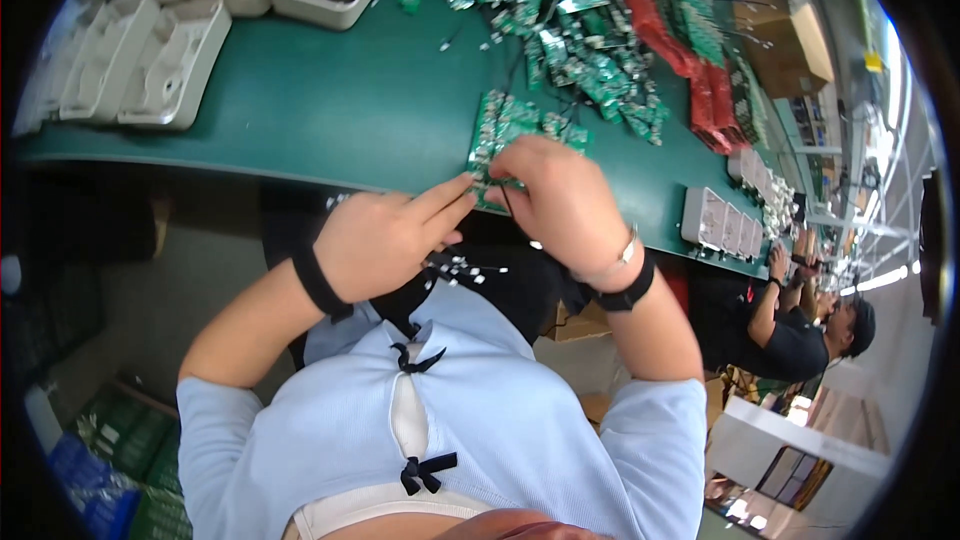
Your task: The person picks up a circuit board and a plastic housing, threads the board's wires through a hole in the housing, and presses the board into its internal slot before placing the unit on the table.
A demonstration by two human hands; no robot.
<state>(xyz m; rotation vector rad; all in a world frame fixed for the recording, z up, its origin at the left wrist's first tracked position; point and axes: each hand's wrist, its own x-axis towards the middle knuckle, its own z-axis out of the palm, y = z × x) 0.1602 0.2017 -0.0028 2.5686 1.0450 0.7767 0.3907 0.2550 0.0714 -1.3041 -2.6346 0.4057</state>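
Green circuit board: a small flat green printed board point(497, 145) lay at the near edge of the table, in the middle of the frame, just above both hands.
Left hand: the left hand point(385, 240) was in the centre, a little to the left, with a black band on the wrist; its stretched fingers point(447, 198) pinched the lower left corner of the green circuit board in a narrow grip.
Right hand: the right hand point(562, 202) was in the centre, a little to the right, closed over the lower right part of the same board and holding it; a thin bracelet and a black band were on its wrist.
Green table: the long table with a dark green top point(330, 100) crossed the upper half of the frame.
Loose boards: a big heap of small green boards with wires point(560, 20) lay in the upper middle, well apart from the hands.
Red parts: a row of red flat pieces point(680, 55) lay at the upper right, beside the heap.
Grey trays: pale grey moulded plastic trays point(150, 50) were stacked at the upper left.
White boxes: small white cases point(722, 225) stood in a row at the right edge of the table.
Other person: a co-worker in a black shirt point(790, 325) sat at the right side of the frame.
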